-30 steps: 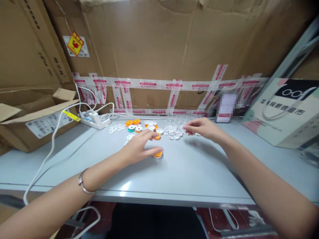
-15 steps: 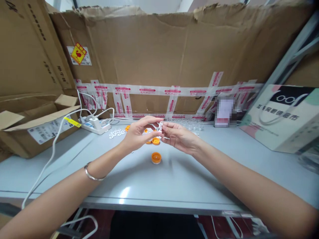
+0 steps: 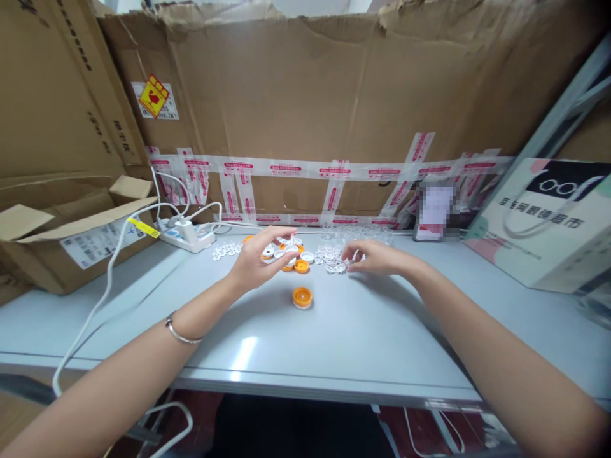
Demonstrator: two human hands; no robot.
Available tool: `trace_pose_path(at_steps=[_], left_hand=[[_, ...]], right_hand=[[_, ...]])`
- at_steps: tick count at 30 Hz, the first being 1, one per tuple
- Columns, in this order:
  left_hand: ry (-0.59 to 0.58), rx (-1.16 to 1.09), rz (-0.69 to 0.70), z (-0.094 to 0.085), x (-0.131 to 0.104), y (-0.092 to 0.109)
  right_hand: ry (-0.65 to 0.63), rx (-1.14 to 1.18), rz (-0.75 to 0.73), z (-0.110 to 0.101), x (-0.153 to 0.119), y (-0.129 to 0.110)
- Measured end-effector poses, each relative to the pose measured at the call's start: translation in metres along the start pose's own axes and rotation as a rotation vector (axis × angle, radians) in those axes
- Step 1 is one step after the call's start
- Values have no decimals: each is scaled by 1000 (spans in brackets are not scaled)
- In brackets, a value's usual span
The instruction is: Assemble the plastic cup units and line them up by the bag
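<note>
My left hand (image 3: 260, 259) is raised over the caps, with a small white part (image 3: 293, 240) between its thumb and fingertips. Behind and below it lie white rings (image 3: 307, 257) and orange caps (image 3: 301, 266). My right hand (image 3: 377, 257) has its fingers curved and apart at the right edge of a pile of small white and clear pieces (image 3: 329, 256); nothing shows between them. Nearer the front, one orange cap with a white base (image 3: 302, 298) stands alone on the grey table (image 3: 372, 343).
Small white pieces (image 3: 226, 250) lie left of the caps, near a power strip (image 3: 188, 238) with white cables. Clear round parts (image 3: 372, 234) line the back. An open carton (image 3: 90, 235) is at left, a phone (image 3: 434, 213) and printed bag (image 3: 539, 222) at right.
My hands have come apart. The right one has moved right to the pile of small pieces, while the left stays over the caps with the white part.
</note>
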State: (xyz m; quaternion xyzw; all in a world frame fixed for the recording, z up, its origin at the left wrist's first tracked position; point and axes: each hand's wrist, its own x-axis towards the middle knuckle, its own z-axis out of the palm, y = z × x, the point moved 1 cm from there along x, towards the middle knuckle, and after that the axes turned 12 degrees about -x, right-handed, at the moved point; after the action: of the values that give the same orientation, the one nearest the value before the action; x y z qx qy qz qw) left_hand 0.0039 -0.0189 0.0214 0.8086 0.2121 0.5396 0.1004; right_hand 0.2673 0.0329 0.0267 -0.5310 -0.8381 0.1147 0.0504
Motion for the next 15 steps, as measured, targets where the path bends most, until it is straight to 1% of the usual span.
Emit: trace_pose_path(at_steps=[5,9,12,15], left_hand=[[-40,18,-17,1,-3,-2],[-65,20,-19,3,-3,0],[-81,22,-20,4,-3,1],[-110,11,-30,5,-3,2]], right_hand=[[15,-147,-139,7,2,-5],[38,-172,-151,10,4,-6],[63,-169,-155,4,0,-10],[40,-128,-171,-1,-5,-15]])
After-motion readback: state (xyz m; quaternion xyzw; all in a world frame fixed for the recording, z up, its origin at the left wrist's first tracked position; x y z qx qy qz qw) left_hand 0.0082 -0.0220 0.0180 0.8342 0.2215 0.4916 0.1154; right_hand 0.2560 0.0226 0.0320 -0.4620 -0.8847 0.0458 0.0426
